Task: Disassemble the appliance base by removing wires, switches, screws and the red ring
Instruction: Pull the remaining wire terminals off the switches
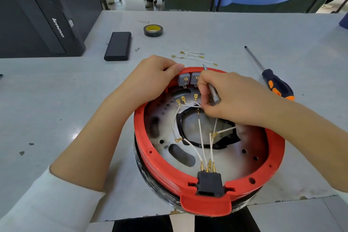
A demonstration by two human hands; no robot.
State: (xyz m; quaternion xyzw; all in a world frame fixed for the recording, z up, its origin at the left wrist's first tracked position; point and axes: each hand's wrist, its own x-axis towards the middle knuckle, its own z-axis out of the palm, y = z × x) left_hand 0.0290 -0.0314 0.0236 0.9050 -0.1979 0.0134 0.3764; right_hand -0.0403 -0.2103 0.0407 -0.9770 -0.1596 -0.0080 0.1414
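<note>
The round appliance base lies upside down at the table's near edge, with a red ring (150, 153) around its metal plate (233, 158). Two grey switches (183, 80) sit inside the ring's far side. My left hand (150, 79) grips the ring's far rim beside them. My right hand (229, 98) holds a small silver tool (213, 93) and pinches a white wire (190, 103) near the switches. Several white wires with gold terminals (200, 133) run to a black socket (210, 182) at the near rim.
Loose removed wires (194, 55) lie behind the base. An orange-black screwdriver (273, 81) rests at the right. A black power bank (118, 45), a tape roll (153, 30) and a small screw (137, 49) are further back. A black computer case (37, 22) stands at the left.
</note>
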